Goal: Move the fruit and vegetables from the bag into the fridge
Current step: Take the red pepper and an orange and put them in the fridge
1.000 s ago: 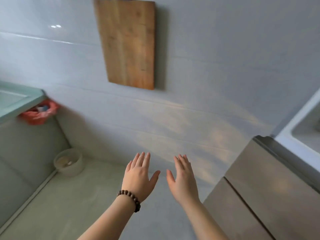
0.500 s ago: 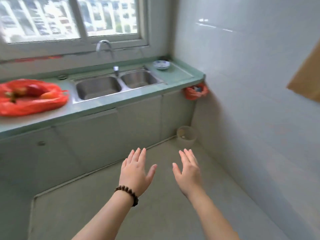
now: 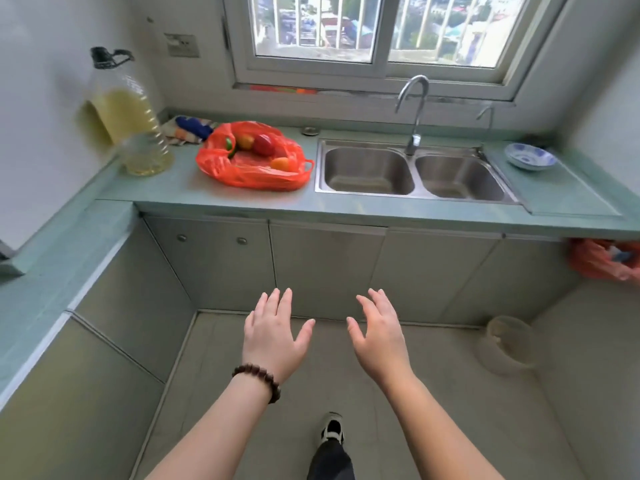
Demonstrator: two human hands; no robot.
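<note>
Head view, the only one: both arms reach forward over the floor in front of the sink cabinets. Left hand, with a bead bracelet at the wrist, has its fingers straight and spread and holds nothing. Right hand is likewise spread wide and empty. Neither touches anything; both hang well short of the tabletop.

Orange plastic bag lies open on the tabletop, just left of the double sink and near a large oil bottle at the left wall. Inside it show a red fruit, an orange-yellow one, another orange one near the front, and something green that is too small to name. No fridge is in view.

By my judgement the task is at its very start: nothing is picked up, and the step in hand is the approach to the bag. The next move calls for stepping closer, reaching up and left over the tabletop edge, and closing one hand round a single piece of produce through the bag's open mouth. The loose plastic may need the other hand to steady it.
</note>
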